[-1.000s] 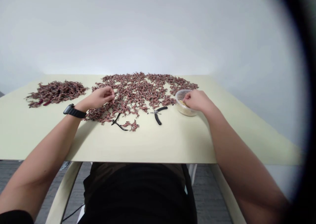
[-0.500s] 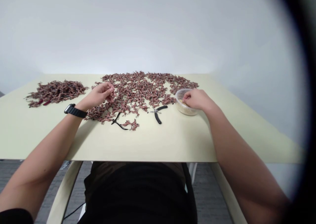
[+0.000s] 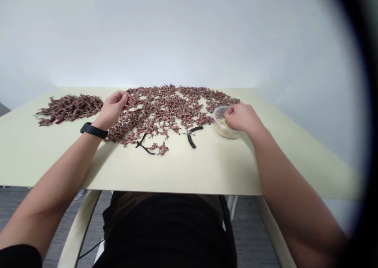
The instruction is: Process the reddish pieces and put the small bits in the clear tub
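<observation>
My left hand (image 3: 114,107), with a dark watch on its wrist, hovers at the left edge of a wide spread of small reddish-brown figure-like pieces (image 3: 171,106). Its thumb and fingers are pinched together; whatever they hold is too small to make out. On the right, my right hand (image 3: 244,118) reaches over the rim of a clear round plastic tub (image 3: 226,134). Its fingers are closed just above small yellowish bits (image 3: 223,122) in the tub, and their tips are partly hidden.
Black-handled pliers (image 3: 191,137) lie spread on the pale table (image 3: 195,173), left of the tub. Another black-handled tool (image 3: 143,146) lies beside a few loose pieces (image 3: 159,147). A denser brown heap (image 3: 72,107) with dark red handle-like parts sits at the left. A wall stands behind.
My left hand has moved left and slightly away from me. My right hand has drawn a little up and right within the tub's opening. The view has shifted slightly.
</observation>
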A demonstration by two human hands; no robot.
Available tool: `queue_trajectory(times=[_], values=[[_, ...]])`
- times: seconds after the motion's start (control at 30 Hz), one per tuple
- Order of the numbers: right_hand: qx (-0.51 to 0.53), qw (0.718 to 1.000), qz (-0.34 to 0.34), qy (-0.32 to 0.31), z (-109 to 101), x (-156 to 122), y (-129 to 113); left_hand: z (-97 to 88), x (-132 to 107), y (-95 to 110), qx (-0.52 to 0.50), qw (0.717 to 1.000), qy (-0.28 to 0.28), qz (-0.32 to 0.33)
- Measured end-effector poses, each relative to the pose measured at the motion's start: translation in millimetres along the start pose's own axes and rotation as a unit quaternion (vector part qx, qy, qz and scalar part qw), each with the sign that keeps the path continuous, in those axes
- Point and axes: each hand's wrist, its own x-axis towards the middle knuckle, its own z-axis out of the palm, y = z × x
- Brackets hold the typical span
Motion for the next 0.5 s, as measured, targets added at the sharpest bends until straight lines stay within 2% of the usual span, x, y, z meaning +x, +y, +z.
queue_trajectory(times=[0.1,0.17,0.23,0.33,0.5], values=[[0.029,0.995,0.036,0.091,-7.6,-3.9,-7.2,7.5,-3.6,2.6,-0.058,0.997,-0.035,-0.042],[0.099,0.983,0.041,0.148,-13.2,-10.0,-17.2,15.7,-9.0,7.3,-0.073,0.993,-0.072,-0.065],[0.207,0.965,0.024,0.157,-17.9,-19.3,-31.5,27.5,-17.1,14.4,-0.084,0.989,-0.107,-0.064],[0.368,0.926,-0.008,0.080,-21.6,-37.5,-58.2,50.7,-34.0,30.4,-0.092,0.982,-0.158,-0.050],[0.499,0.858,-0.088,-0.083,-15.4,-67.8,-98.4,89.5,-66.6,58.7,-0.096,0.957,-0.263,-0.082]])
